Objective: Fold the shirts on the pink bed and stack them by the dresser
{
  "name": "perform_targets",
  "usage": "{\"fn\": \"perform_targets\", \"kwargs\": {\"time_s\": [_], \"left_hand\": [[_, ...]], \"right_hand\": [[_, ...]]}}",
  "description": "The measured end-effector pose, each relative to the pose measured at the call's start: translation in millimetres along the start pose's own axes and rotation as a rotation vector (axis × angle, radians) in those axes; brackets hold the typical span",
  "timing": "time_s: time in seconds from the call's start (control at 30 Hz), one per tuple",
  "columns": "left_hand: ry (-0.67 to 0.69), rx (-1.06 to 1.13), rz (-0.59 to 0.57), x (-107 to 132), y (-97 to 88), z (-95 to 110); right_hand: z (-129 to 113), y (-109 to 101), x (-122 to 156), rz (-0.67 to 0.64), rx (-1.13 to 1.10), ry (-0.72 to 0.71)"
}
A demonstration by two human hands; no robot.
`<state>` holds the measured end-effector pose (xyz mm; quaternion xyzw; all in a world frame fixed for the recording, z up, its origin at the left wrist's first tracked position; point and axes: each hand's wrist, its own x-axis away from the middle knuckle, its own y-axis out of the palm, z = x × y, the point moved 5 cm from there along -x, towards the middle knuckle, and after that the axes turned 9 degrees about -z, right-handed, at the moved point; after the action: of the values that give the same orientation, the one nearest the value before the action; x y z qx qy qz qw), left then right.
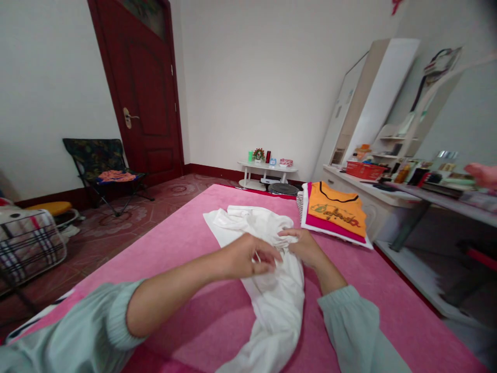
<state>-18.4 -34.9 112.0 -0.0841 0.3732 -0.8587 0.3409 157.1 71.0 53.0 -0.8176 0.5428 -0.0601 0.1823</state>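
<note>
A crumpled white garment (267, 290) lies on the pink bed cover (186, 233), running from the middle toward the near edge. My left hand (248, 256) pinches a fold of it, fingers curled closed on the cloth. Right beside it, my right hand (305, 246) also grips the white fabric with bent fingers. Both forearms come out of pale green sleeves. A stack of folded clothes (336, 215), orange top with dark lettering over pink and white layers, rests on the bed just beyond my right hand.
A dark red door (143, 88) and a folding chair (103, 166) stand at the left. A small white table (267, 168) sits by the far wall. At the right, a cluttered desk (427, 189) and shelves line the bed. A plaid bag (27, 241) lies far left.
</note>
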Motion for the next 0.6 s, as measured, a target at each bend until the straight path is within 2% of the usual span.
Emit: {"fn": "perform_targets", "kwargs": {"time_s": [0.03, 0.07, 0.13, 0.2, 0.3, 0.33, 0.37, 0.4, 0.43, 0.47, 0.5, 0.53, 0.57, 0.6], "left_hand": [[0.011, -0.152, 0.133, -8, -19.4, -13], [0.032, -0.296, 0.206, -16, -35.2, -26], [0.009, -0.457, 0.228, -33, -55.9, -54], [-0.014, -0.552, 0.137, -48, -58.9, -75], [0.043, -0.633, -0.122, -63, -33.4, -87], [0.06, -0.615, -0.211, -66, -22.9, -89], [0.052, -0.573, -0.268, -67, -16.0, -90], [-0.001, -0.506, -0.253, -68, -16.1, -93], [-0.087, -0.429, -0.165, -69, -24.2, -96], [-0.189, -0.358, -0.02, -68, -39.7, -100], [-0.293, -0.301, 0.149, -64, -60.4, -106], [-0.393, -0.253, 0.329, -59, -84.2, -112], [-0.459, -0.231, 0.452, -53, -106.6, -118], [-0.529, -0.21, 0.553, -45, -127.6, -124]], "right_hand": [[-15, 5, 3, -0.109, -0.023, -0.041], [-30, 10, 7, -0.214, -0.033, -0.074], [-57, 19, 18, -0.397, 0.003, -0.108], [-75, 28, 28, -0.538, 0.067, -0.121], [-82, 34, 35, -0.65, 0.134, -0.108], [-81, 32, 34, -0.612, 0.15, -0.114], [-81, 25, 30, -0.502, 0.171, -0.14], [-83, 13, 25, -0.321, 0.209, -0.182], [-86, -1, 23, -0.086, 0.266, -0.23], [-90, -15, 23, 0.167, 0.335, -0.272], [-94, -26, 26, 0.386, 0.405, -0.298], [-97, -31, 29, 0.534, 0.462, -0.306], [-100, -30, 30, 0.587, 0.497, -0.292], [-100, -23, 28, 0.543, 0.512, -0.26]]}}
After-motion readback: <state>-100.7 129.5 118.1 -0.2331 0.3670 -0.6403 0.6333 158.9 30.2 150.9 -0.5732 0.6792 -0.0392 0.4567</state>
